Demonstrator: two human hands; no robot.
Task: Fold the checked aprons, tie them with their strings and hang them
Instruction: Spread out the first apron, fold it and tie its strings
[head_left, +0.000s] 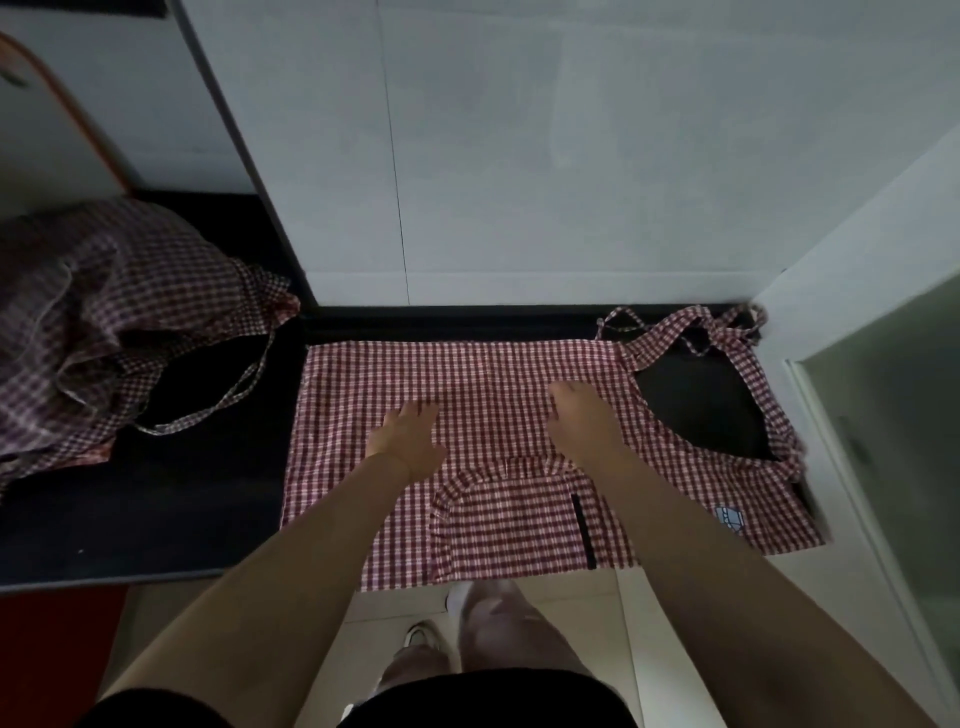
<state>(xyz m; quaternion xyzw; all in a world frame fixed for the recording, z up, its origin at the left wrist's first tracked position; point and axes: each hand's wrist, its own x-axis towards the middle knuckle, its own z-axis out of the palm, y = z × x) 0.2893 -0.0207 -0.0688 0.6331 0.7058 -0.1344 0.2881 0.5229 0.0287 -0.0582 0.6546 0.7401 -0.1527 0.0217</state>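
Work surface: a dark, black-topped counter (156, 499) runs along a white panelled wall (519, 156); its near edge drops to a pale tiled floor.
Apron in hand: a red-and-white checked cloth apron (467, 379) lies spread flat on the right part of the counter, its long side parallel to the wall. Its near edge overhangs the counter front.
Pocket: a frilled patch pocket of the same check (509, 519) sits on the near part of the apron, between the two forearms, with a short black strip (583, 530) along its right side.
Neck loop and strings: the checked neck strap (753, 384) curves round a bare patch of counter at the apron's right end; thin checked strings (675, 327) lie tangled at the far right corner, near the wall.
Label: a small blue-and-white tag (730, 518) shows at the near right corner.
Left hand (408, 436): laid palm down on the apron, fingers straight and slightly spread, gripping nothing.
Right hand (582, 415): laid palm down on the apron, to the right of the left hand and apart from it, fingers extended, gripping nothing.
Waiting stock: a crumpled heap of darker checked aprons (93, 322) rests on the left part of the counter, well apart from the spread one, one string trailing across the dark top.
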